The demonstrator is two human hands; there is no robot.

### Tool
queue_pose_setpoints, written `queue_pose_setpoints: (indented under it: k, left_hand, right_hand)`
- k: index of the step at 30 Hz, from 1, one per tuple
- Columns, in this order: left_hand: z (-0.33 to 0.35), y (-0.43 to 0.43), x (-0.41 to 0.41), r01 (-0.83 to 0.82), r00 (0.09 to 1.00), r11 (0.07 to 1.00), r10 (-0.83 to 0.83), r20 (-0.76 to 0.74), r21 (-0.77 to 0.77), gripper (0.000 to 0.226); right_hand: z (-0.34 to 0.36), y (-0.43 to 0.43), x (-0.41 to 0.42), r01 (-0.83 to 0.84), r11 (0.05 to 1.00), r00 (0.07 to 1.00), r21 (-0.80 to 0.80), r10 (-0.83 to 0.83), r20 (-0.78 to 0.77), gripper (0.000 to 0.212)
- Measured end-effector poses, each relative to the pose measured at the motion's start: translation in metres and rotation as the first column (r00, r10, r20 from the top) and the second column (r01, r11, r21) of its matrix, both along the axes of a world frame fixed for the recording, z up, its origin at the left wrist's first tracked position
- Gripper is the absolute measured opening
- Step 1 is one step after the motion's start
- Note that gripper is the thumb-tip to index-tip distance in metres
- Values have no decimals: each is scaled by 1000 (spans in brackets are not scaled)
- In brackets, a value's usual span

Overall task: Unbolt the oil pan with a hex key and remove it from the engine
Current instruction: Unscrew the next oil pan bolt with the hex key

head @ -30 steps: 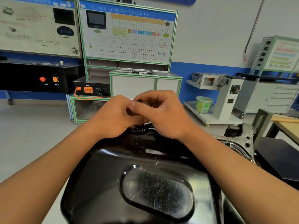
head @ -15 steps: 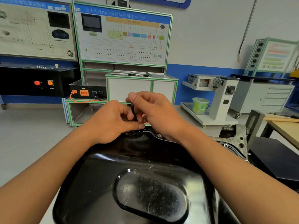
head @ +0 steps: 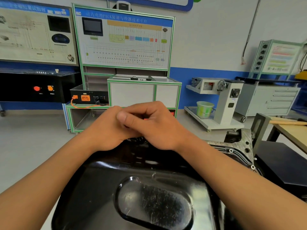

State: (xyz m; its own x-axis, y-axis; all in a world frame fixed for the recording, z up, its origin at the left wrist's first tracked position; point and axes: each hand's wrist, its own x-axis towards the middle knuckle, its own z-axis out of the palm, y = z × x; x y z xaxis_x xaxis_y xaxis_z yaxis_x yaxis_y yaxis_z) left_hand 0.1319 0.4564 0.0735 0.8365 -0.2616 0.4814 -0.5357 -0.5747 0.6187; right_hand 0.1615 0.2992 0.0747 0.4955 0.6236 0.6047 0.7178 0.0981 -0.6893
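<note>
Left hand (head: 106, 130) and right hand (head: 156, 127) meet knuckle to knuckle, fingers curled tight, the right thumb laid across the left. Whatever they grip is hidden between them. They work at the far rim of the glossy black pressed-steel oil pan (head: 149, 196), which sits on the grey metal engine flange (head: 232, 151). Open floor lies to the left; a dark flat-topped stand (head: 282, 163) crowds the right edge.
</note>
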Motion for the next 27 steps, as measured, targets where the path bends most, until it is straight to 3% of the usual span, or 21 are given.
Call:
queue_pose_setpoints:
  k: [4,8,11,17,27]
  left_hand:
    - [0,1,0,-8,1000,998,7,11,66,10]
    - [-1,0,1,-31,999,998,33,-28,51,34]
    - [-1,0,1,-27,999,1000,27,-35,-12,24]
    - [-6,2,6,-101,994,994,100,33,32,15]
    - [-7,0,2,-98,995,994,99,-28,39,48]
  right_hand:
    - [3,0,-7,12,999,1000,-40,-11,26,13]
    - [3,-1,-7,102,994,995,-37,-101,24,17]
    - [4,-4,-7,134,991,991,-20,-133,14,3]
    - [4,-7,-4,146,989,982,24,-142,-123,15]
    - [8,-2,3,159,987,948,28,-145,-283,29]
